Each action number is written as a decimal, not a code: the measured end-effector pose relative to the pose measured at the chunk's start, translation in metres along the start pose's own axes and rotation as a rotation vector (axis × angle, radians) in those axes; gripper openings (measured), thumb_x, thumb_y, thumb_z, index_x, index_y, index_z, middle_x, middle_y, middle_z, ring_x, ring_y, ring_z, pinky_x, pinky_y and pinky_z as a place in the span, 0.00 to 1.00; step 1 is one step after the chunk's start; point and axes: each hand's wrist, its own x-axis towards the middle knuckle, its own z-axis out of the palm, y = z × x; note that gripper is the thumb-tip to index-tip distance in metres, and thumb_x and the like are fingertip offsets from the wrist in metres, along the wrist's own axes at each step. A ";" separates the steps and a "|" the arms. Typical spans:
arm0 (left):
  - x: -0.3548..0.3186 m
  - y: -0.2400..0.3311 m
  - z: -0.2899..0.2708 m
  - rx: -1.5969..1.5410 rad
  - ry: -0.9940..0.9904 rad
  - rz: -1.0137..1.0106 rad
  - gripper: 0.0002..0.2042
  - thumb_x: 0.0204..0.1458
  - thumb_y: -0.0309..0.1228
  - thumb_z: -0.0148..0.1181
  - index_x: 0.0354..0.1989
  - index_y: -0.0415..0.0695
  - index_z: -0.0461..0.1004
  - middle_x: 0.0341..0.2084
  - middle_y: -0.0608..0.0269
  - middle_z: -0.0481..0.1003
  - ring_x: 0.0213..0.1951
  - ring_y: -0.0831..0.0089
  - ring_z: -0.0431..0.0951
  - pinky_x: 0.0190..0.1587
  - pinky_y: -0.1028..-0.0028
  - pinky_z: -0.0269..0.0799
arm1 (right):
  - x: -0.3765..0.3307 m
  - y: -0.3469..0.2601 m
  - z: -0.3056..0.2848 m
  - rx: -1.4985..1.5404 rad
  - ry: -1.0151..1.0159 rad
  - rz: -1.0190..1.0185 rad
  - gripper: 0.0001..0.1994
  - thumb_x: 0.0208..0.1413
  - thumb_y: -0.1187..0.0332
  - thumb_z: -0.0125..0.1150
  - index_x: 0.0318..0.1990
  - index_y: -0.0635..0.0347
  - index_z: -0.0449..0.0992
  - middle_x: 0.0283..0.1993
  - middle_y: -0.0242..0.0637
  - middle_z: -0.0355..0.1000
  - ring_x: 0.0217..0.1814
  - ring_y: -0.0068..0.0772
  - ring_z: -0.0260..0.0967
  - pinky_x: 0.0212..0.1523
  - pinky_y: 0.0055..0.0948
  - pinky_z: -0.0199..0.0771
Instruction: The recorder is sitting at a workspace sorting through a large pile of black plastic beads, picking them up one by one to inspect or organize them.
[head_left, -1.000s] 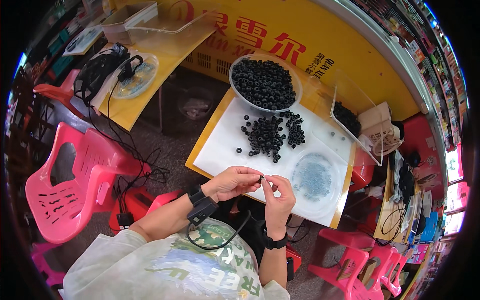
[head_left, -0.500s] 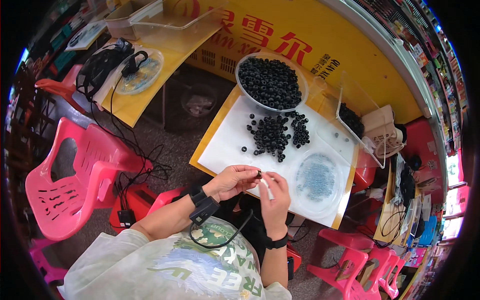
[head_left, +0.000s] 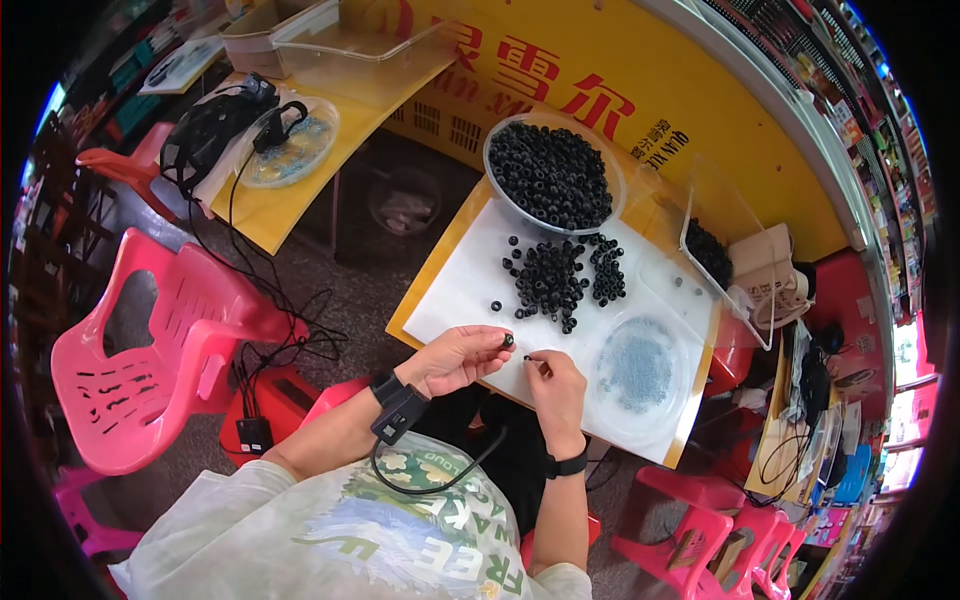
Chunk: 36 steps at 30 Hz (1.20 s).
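Note:
My left hand [head_left: 455,360] is closed in a pinch on a small round black piece with a hole [head_left: 508,340], like a bead, over the near edge of the white-topped table [head_left: 450,290]. Just right of it, my right hand [head_left: 557,393] pinches a tiny dark bit [head_left: 528,358] too small to name. Beyond the hands lies a loose pile of black pieces [head_left: 548,280]. Behind the pile stands a clear round tub [head_left: 622,192] heaped with more of them. To the right sits a shallow clear dish [head_left: 640,432] with many tiny bluish-clear pieces.
A tilted clear bin [head_left: 745,285] with black pieces stands at the table's right end. Left are a pink chair [head_left: 225,285], loose black cables [head_left: 300,335] and a second yellow table [head_left: 270,215]. Pink stools [head_left: 690,490] stand at lower right. A yellow panel [head_left: 790,170] closes the back.
My hands have moved apart; half a second ago their fingertips met at the black piece. The right hand has drawn back slightly, lower and rightward, and the view has shifted a little.

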 end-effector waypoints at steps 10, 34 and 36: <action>0.004 -0.001 0.016 0.126 0.001 -0.016 0.10 0.58 0.25 0.59 0.47 0.37 0.75 0.37 0.57 0.79 0.37 0.73 0.81 0.44 0.76 0.80 | -0.004 -0.044 -0.021 0.437 0.079 0.125 0.06 0.52 0.77 0.65 0.37 0.68 0.78 0.30 0.30 0.76 0.31 0.16 0.70 0.35 0.18 0.70; 0.010 -0.004 0.021 0.248 -0.023 0.046 0.10 0.58 0.25 0.60 0.48 0.39 0.75 0.35 0.65 0.77 0.35 0.79 0.77 0.42 0.80 0.77 | -0.007 -0.041 -0.008 0.318 0.174 -0.029 0.05 0.51 0.79 0.66 0.37 0.67 0.80 0.35 0.35 0.77 0.34 0.20 0.69 0.37 0.20 0.69; 0.010 -0.005 0.019 0.243 -0.037 0.048 0.10 0.58 0.25 0.60 0.48 0.39 0.75 0.35 0.66 0.77 0.35 0.80 0.77 0.41 0.80 0.77 | -0.008 -0.041 -0.010 0.320 0.156 -0.025 0.05 0.51 0.80 0.66 0.36 0.67 0.79 0.36 0.36 0.76 0.35 0.21 0.69 0.37 0.20 0.69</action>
